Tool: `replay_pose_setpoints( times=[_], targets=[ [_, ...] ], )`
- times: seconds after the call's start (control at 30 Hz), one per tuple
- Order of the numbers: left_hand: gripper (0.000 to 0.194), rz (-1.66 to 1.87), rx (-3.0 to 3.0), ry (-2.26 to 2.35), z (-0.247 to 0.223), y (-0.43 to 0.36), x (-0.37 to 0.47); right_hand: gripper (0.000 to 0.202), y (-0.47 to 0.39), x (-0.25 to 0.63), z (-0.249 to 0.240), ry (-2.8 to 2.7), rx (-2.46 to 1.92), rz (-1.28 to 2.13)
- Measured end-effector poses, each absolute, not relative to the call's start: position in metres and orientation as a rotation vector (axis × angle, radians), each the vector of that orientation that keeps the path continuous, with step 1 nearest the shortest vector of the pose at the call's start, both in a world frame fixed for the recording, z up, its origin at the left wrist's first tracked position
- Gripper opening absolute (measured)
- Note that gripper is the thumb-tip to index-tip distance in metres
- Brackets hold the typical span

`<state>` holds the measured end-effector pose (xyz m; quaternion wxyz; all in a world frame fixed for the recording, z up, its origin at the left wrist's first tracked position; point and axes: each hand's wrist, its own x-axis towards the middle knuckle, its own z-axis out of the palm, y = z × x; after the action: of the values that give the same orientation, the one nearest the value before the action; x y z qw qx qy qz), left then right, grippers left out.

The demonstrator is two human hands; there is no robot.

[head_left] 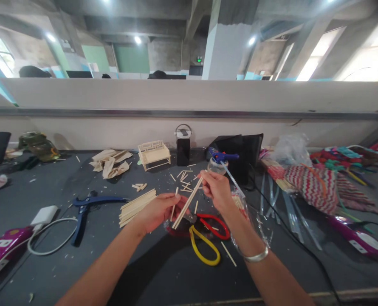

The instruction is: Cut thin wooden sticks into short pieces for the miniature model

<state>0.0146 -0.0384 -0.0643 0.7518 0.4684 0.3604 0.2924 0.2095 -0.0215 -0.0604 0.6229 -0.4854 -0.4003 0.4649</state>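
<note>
My right hand (219,191) pinches the upper end of a few long thin wooden sticks (189,204), which slant down to the left. My left hand (159,209) is closed around a short wooden stick (175,202), its fingers beside the long ones. Underneath the hands lie a red looped handle (222,225) and a yellow looped handle (204,250); what they join is hidden. To the left of my left hand is a pile of long sticks (136,208). Cut short pieces (185,185) are scattered beyond the hands. Farther back stands a small wooden model bench (153,155).
A blue glue gun (222,157) rests on a jar beside a black bag (249,157). Left are a blue hand tool (90,202), crumpled brown paper (111,162) and a purple power strip (9,246). Right are clear glue sticks (292,216), knitted fabric (313,187) and a black cable (291,229).
</note>
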Motion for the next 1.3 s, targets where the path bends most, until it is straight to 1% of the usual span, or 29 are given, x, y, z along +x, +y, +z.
replay_pose_setpoints(
  times=[0.2,0.43,0.63,0.7,0.87,1.0,1.1,1.2,1.3],
  targets=[
    [0.034,0.504,1.014,0.726,-0.079,-0.041,0.016,0.033,-0.020,0.199,-0.078,-0.950,-1.179,1.078],
    [0.029,0.600,1.099,0.767,-0.081,-0.037,0.004,0.035,-0.017,0.206,-0.080,-0.922,-1.001,1.266],
    [0.029,0.540,1.102,0.696,-0.077,-0.038,0.002,0.027,-0.016,0.211,-0.076,-0.937,-1.014,1.235],
    [0.031,0.615,1.033,0.665,-0.077,-0.038,0.004,0.025,-0.016,0.211,-0.075,-0.858,-1.003,1.231],
    [0.031,1.017,0.752,0.631,-0.085,-0.031,0.011,0.025,-0.017,0.208,-0.076,-0.674,-0.866,1.232],
    [0.030,1.143,0.513,0.569,-0.091,-0.023,0.011,0.025,-0.016,0.211,-0.073,-0.671,-0.822,1.126],
    [0.027,1.192,0.513,0.603,-0.090,-0.023,0.015,0.024,-0.018,0.207,-0.071,-0.655,-0.809,1.080],
    [0.029,1.208,0.584,0.596,-0.082,-0.028,0.028,0.024,-0.026,0.189,-0.072,-0.738,-0.890,1.080],
    [0.026,1.281,0.551,0.576,-0.070,-0.034,0.042,0.026,-0.038,0.169,-0.075,-0.941,-1.020,1.020]
  ],
)
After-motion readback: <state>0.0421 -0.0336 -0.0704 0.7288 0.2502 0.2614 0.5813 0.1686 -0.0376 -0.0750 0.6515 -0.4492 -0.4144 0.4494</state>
